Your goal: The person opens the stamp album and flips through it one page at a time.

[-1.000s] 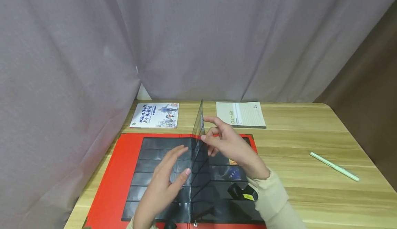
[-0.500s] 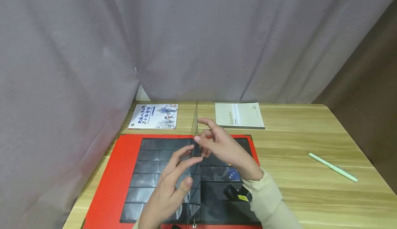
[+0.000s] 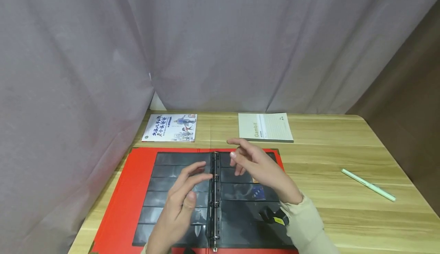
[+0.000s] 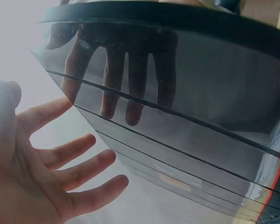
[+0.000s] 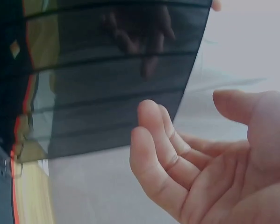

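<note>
A red ring binder [image 3: 117,200] lies spread on the table, its metal rings [image 3: 215,193] showing between black pocket pages. Over the left pocket page [image 3: 172,184] hovers my left hand [image 3: 180,204], fingers extended, thumb apart, holding nothing. My right hand [image 3: 258,166] hangs over the upper part of the right pocket page [image 3: 240,223] with loosely bent fingers. A blue card [image 3: 258,193] sits in one of that page's pockets. In the left wrist view a dark see-through sheet [image 4: 214,98] slants beside the spread fingers. The right wrist view has such a sheet [image 5: 97,102] right behind the fingertips.
Behind the binder lie a picture book [image 3: 170,128] at left and a lined notebook [image 3: 266,127] at right. A pale green pen [image 3: 368,185] is on the wooden table [image 3: 330,154] to the right. Grey curtain [image 3: 220,47] closes off the back.
The pocket page that stood upright at the spine has swung left and lies flat in the head view, baring the rings. Both hands have drawn apart, the right one off the page.
</note>
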The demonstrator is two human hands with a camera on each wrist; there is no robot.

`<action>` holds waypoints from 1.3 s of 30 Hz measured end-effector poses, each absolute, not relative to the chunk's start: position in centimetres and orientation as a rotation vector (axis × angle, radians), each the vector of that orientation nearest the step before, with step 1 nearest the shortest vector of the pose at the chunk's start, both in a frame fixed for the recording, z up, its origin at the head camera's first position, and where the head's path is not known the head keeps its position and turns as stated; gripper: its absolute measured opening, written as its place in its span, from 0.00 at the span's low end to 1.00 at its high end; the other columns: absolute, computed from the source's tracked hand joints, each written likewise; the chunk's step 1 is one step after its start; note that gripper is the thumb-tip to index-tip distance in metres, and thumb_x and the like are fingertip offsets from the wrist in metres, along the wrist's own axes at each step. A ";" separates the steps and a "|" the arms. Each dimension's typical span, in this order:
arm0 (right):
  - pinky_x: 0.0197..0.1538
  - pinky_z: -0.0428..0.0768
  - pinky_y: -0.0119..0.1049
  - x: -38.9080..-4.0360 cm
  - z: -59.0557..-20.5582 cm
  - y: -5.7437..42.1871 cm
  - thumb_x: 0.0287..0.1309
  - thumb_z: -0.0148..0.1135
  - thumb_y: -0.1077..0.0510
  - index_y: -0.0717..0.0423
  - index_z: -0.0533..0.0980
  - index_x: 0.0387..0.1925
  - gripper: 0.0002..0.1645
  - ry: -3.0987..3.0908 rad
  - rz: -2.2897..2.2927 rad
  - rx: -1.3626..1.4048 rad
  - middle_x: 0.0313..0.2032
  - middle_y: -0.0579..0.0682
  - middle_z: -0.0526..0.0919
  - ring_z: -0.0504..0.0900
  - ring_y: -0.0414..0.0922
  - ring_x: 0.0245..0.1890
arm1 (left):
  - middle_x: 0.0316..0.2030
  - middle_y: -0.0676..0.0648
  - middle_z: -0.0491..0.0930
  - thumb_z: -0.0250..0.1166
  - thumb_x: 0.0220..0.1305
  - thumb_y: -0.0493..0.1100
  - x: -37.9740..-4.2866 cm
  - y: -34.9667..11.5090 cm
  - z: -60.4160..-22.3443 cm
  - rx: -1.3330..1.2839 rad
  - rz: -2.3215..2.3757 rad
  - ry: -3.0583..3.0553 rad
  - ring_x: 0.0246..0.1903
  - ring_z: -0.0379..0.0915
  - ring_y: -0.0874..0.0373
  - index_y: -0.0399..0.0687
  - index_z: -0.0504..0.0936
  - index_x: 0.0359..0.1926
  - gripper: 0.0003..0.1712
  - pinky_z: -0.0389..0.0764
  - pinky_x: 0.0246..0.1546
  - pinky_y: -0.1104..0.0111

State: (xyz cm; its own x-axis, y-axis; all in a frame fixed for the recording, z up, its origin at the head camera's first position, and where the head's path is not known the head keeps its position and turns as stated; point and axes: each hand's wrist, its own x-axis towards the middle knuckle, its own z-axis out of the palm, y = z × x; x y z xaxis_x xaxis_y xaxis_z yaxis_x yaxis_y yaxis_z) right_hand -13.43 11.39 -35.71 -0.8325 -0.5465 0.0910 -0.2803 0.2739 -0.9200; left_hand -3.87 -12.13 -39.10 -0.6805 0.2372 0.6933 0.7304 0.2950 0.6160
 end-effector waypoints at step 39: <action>0.46 0.82 0.46 -14.7 -38.2 19.6 0.63 0.68 0.63 0.58 0.78 0.58 0.22 2.949 -1.352 -0.828 0.42 0.46 0.87 0.84 0.41 0.42 | 0.62 0.35 0.75 0.45 0.79 0.36 -1.8 -16.5 -41.0 -0.704 -1.426 -1.965 0.59 0.74 0.53 0.32 0.77 0.61 0.20 0.75 0.57 0.70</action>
